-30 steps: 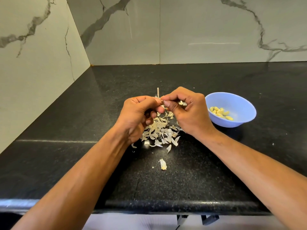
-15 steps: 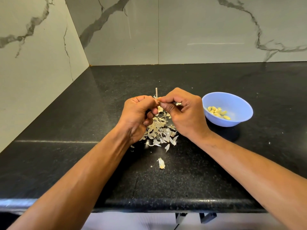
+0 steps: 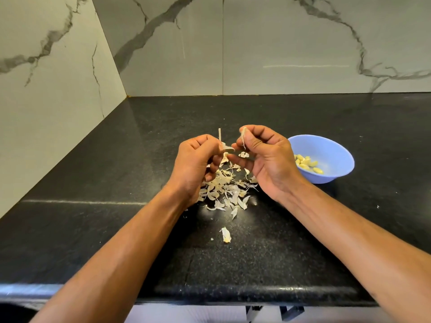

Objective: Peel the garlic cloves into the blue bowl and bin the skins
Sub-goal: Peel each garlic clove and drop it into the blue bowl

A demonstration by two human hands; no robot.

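While a pile of skins (image 3: 224,190) spreads over the black counter (image 3: 116,206) beneath them, I watch both hands work above it. The left hand (image 3: 196,159) pinches a garlic clove (image 3: 226,148) between thumb and fingertips, a pale stalk (image 3: 219,134) standing up just behind it. The right hand (image 3: 265,157), close beside, pinches a thin strip of skin (image 3: 243,136) that hangs from its fingertips, apart from the clove. The blue bowl (image 3: 326,148) sits to the right, near that hand, with peeled cloves (image 3: 307,164) inside. One loose skin (image 3: 226,234) lies alone nearer the counter's edge. No bin is in view. I judge the clove small, firm and likely slick once bare, best held by its ends; the skins look papery, weightless and brittle, likely to scatter at a breath, so I would gather them by scooping, not pinching singly.
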